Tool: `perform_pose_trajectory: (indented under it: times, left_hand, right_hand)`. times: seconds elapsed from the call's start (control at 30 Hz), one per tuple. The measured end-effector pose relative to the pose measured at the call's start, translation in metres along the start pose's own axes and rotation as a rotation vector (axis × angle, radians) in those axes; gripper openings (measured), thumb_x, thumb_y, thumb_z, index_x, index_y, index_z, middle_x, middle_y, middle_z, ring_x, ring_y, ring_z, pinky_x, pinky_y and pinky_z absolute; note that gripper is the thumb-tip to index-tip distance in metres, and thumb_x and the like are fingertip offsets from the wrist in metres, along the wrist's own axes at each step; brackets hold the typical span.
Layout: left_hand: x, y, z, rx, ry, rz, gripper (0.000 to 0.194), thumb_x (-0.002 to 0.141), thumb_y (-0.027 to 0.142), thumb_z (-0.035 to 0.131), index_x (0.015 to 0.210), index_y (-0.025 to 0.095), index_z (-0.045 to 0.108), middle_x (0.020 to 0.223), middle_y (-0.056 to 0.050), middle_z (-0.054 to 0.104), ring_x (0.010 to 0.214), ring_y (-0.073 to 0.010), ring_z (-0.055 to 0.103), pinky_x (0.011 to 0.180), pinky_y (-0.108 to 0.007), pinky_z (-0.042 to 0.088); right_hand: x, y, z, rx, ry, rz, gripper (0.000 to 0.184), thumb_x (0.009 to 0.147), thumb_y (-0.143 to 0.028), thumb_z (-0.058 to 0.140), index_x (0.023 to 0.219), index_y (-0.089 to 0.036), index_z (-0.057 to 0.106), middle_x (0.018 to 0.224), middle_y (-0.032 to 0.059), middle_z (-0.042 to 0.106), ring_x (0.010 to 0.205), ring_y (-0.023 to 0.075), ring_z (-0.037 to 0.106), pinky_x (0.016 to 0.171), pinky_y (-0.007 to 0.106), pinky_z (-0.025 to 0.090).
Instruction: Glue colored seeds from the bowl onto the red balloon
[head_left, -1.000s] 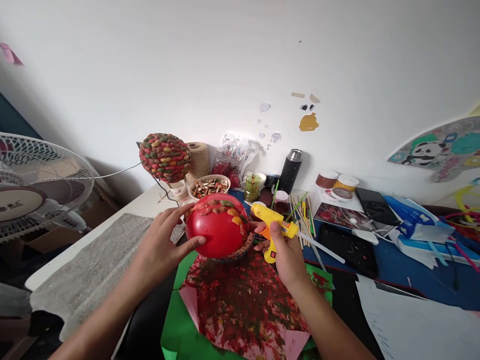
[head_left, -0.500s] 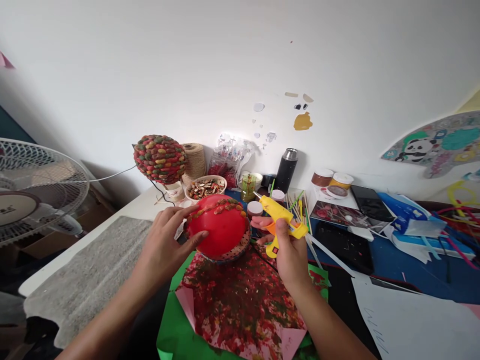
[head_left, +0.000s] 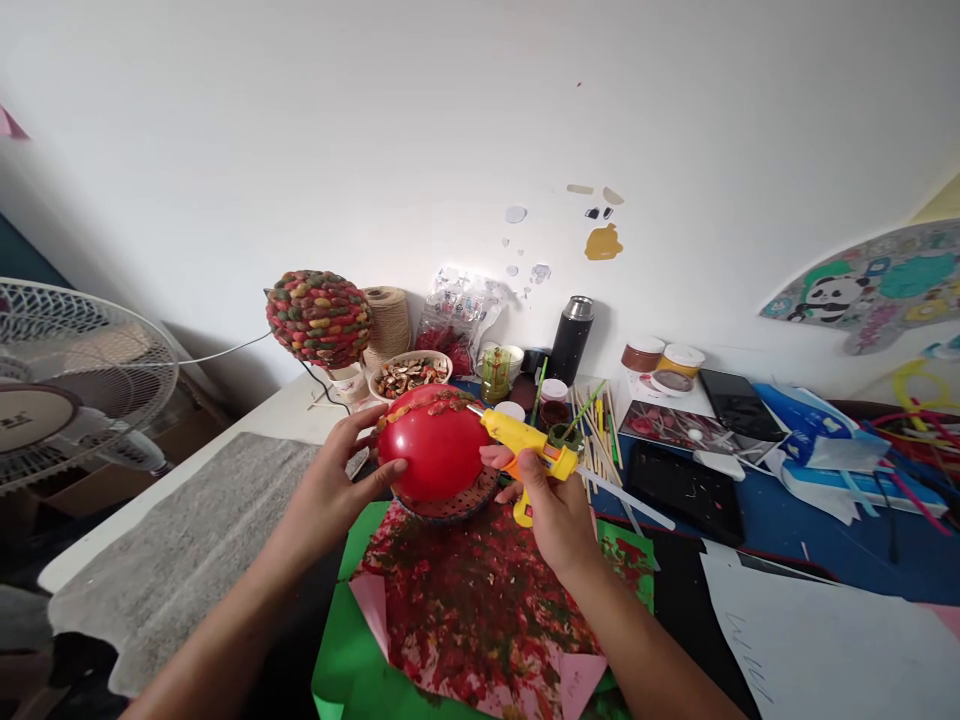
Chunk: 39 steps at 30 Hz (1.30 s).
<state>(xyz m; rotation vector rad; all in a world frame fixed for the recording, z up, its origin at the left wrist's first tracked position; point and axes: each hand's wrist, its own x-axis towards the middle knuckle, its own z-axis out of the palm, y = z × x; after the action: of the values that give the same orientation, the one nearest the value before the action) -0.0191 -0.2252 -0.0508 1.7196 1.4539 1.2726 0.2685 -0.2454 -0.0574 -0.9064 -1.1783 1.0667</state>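
A red balloon (head_left: pixel 435 450) rests in a shallow patterned basket (head_left: pixel 457 508), with a band of painted shell-like pieces (head_left: pixel 439 400) stuck across its top. My left hand (head_left: pixel 352 460) grips the balloon's left side, thumb on the front and fingers round the back. In my right hand (head_left: pixel 551 495) is a yellow hot glue gun (head_left: pixel 525 440), a clear glue stick (head_left: pixel 630 497) jutting from its rear. The gun's nozzle points left, at or very near the right end of the band; whether it touches is unclear. Paint-smeared paper (head_left: pixel 480 610) lies below.
A bowl of shell pieces (head_left: pixel 412 374) stands behind the balloon, near a finished-looking covered ball (head_left: pixel 319 318) and twine spool (head_left: pixel 387 325). A black flask (head_left: pixel 572 340), sticks (head_left: pixel 600 430) and paint jars (head_left: pixel 682 358) are at the right. A fan (head_left: pixel 75 390) stands far left.
The glue gun in my right hand has moved left and slightly down, its nozzle now at the balloon's upper right. The balloon has turned or tilted slightly under my left hand.
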Motion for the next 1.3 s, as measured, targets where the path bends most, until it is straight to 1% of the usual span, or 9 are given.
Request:
perform_pose_trajectory:
  times: [0.07, 0.17, 0.37, 0.47, 0.57, 0.8, 1.0, 1.17, 1.3]
  left_hand:
    - [0.002, -0.002, 0.002, -0.079, -0.015, -0.055, 0.088, 0.087, 0.074, 0.092, 0.160, 0.033, 0.064, 0.174, -0.014, 0.064, 0.154, -0.0427, 0.068, 0.125, -0.060, 0.060]
    - [0.004, 0.000, 0.004, -0.101, -0.014, -0.058, 0.087, 0.087, 0.074, 0.092, 0.158, 0.032, 0.065, 0.173, -0.014, 0.066, 0.154, -0.0434, 0.068, 0.121, -0.058, 0.063]
    - [0.010, 0.011, 0.002, 0.057, 0.041, 0.041, 0.082, 0.092, 0.078, 0.087, 0.158, 0.033, 0.067, 0.172, -0.013, 0.068, 0.152, -0.0440, 0.069, 0.125, -0.063, 0.058]
    - [0.015, 0.015, 0.001, 0.140, 0.041, 0.080, 0.082, 0.093, 0.081, 0.083, 0.158, 0.034, 0.068, 0.168, -0.012, 0.071, 0.148, -0.0431, 0.072, 0.124, -0.062, 0.058]
    - [0.016, 0.016, 0.002, 0.181, 0.017, 0.105, 0.081, 0.093, 0.083, 0.081, 0.157, 0.035, 0.070, 0.168, -0.012, 0.071, 0.148, -0.0426, 0.072, 0.127, -0.062, 0.056]
    - [0.018, 0.017, -0.002, 0.191, -0.005, 0.180, 0.077, 0.098, 0.083, 0.078, 0.158, 0.036, 0.068, 0.170, -0.010, 0.071, 0.159, -0.0424, 0.064, 0.132, -0.062, 0.051]
    - [0.022, 0.017, -0.005, 0.145, -0.027, 0.152, 0.081, 0.097, 0.086, 0.076, 0.157, 0.032, 0.069, 0.158, -0.012, 0.079, 0.156, -0.0421, 0.067, 0.132, -0.062, 0.050]
    - [0.027, 0.018, -0.018, 0.082, 0.006, 0.106, 0.074, 0.097, 0.081, 0.079, 0.150, 0.031, 0.073, 0.161, -0.015, 0.077, 0.154, -0.0426, 0.067, 0.132, -0.064, 0.048]
    - [0.051, 0.016, -0.038, 0.062, 0.089, 0.076, 0.073, 0.103, 0.078, 0.069, 0.151, 0.022, 0.070, 0.153, -0.019, 0.081, 0.138, -0.0387, 0.077, 0.115, -0.054, 0.062]
  right_hand:
    - [-0.001, 0.001, 0.000, -0.005, -0.007, 0.004, 0.063, 0.104, -0.083, 0.075, 0.100, -0.023, 0.093, 0.119, 0.0180, 0.094, 0.081, 0.0250, 0.085, 0.063, 0.031, 0.070]
    - [-0.002, 0.002, 0.000, -0.008, -0.013, 0.006, 0.063, 0.105, -0.083, 0.074, 0.102, -0.023, 0.093, 0.121, 0.0178, 0.094, 0.079, 0.0237, 0.084, 0.064, 0.030, 0.070]
    - [-0.003, -0.001, 0.004, -0.002, -0.050, 0.005, 0.066, 0.103, -0.086, 0.074, 0.097, -0.023, 0.093, 0.116, 0.0178, 0.094, 0.082, 0.0255, 0.085, 0.061, 0.030, 0.069]
    - [-0.002, -0.002, 0.005, 0.010, -0.057, 0.007, 0.067, 0.102, -0.086, 0.074, 0.093, -0.023, 0.091, 0.113, 0.0179, 0.094, 0.091, 0.0292, 0.089, 0.061, 0.030, 0.070]
    - [-0.001, -0.005, 0.005, 0.031, -0.041, 0.004, 0.068, 0.103, -0.087, 0.072, 0.091, -0.022, 0.089, 0.109, 0.0176, 0.094, 0.092, 0.0305, 0.091, 0.060, 0.029, 0.069]
    - [0.001, -0.017, 0.002, 0.131, 0.086, -0.044, 0.067, 0.100, -0.087, 0.077, 0.088, -0.021, 0.082, 0.096, 0.0164, 0.092, 0.076, 0.0303, 0.091, 0.053, 0.031, 0.068]
    - [0.004, -0.020, 0.001, 0.137, 0.109, -0.014, 0.067, 0.094, -0.088, 0.082, 0.083, -0.022, 0.079, 0.091, 0.0159, 0.091, 0.071, 0.0310, 0.089, 0.050, 0.033, 0.068]
    - [0.002, -0.021, 0.003, 0.114, 0.093, -0.013, 0.069, 0.095, -0.090, 0.080, 0.082, -0.022, 0.078, 0.089, 0.0162, 0.090, 0.066, 0.0294, 0.087, 0.049, 0.033, 0.066]
    - [0.001, -0.023, 0.003, 0.088, 0.099, -0.022, 0.071, 0.095, -0.090, 0.079, 0.082, -0.020, 0.080, 0.085, 0.0161, 0.089, 0.064, 0.0284, 0.086, 0.048, 0.032, 0.065]
